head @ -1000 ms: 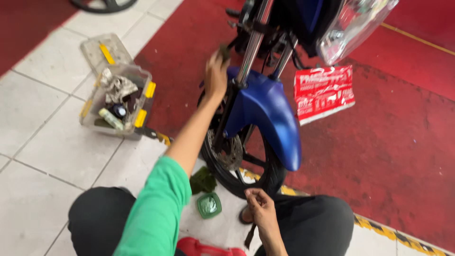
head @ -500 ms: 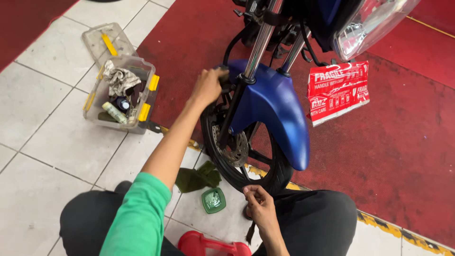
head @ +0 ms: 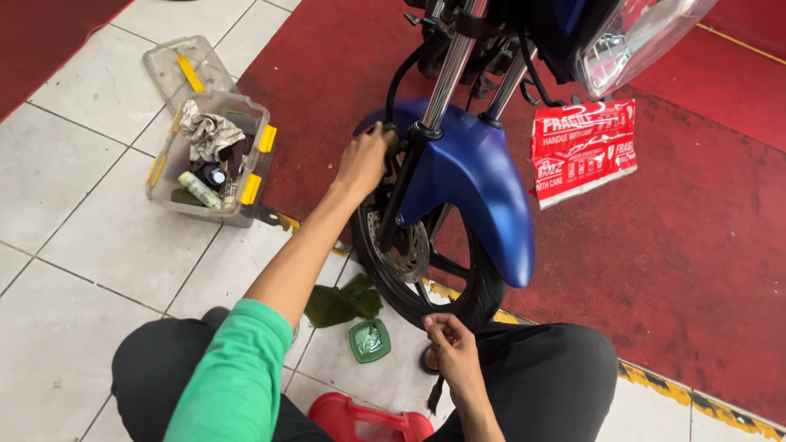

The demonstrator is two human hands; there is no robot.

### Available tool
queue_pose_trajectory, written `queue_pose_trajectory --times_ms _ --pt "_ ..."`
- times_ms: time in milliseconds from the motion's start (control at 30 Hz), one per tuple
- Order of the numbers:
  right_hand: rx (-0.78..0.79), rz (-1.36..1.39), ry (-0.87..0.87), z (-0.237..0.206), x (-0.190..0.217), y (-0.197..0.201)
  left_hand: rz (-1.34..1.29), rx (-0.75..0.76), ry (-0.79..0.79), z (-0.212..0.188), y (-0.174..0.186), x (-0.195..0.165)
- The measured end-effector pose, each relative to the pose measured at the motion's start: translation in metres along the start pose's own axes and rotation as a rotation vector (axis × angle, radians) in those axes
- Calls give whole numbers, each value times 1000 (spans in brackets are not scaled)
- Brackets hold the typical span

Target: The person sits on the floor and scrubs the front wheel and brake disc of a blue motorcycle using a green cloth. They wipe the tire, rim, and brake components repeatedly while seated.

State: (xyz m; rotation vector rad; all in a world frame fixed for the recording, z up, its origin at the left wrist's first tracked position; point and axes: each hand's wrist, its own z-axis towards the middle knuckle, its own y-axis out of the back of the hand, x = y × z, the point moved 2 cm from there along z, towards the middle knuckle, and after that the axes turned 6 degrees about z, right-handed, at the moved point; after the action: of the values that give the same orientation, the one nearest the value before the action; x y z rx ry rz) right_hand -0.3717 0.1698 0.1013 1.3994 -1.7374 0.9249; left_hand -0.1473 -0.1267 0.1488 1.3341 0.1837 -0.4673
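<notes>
A: At the fork leg, left hand [head: 363, 161] is up against the blue front fender [head: 471, 184], fingers curled round something dark there. Can't tell what exactly.

B: Right hand?

A: Right hand [head: 452, 350] is low, just beside the front tyre [head: 458, 299], fingers pinched together on a small brush [head: 434, 394] that hangs down from it.

B: Anything else on the floor?

A: Green cloth [head: 340, 301] and a small green tub [head: 369, 340] on the tiles near the wheel. Clear toolbox [head: 214, 160] sits well apart to the left.
</notes>
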Motion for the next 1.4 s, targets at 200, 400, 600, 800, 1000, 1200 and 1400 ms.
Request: queue_pose_trajectory --times_ms 200,400,600,800,1000,1200,1400 --pt "-13 1 -10 2 -3 1 100 -38 33 33 14 -21" --pt "8 -7 23 5 1 -2 82 -648 -323 94 35 -34" --pt "-23 16 15 6 3 1 191 -312 -185 112 7 -17" --pt "-7 43 -16 4 0 1 -71 -433 -278 109 11 -11" --pt "-16 4 -6 3 -1 -1 -255 -153 -12 31 -2 4" --pt "-25 -33 58 4 -1 3 -59 19 159 6 -20 5" --pt "-25 -56 51 3 0 5 126 -323 -35 -21 -14 -16"
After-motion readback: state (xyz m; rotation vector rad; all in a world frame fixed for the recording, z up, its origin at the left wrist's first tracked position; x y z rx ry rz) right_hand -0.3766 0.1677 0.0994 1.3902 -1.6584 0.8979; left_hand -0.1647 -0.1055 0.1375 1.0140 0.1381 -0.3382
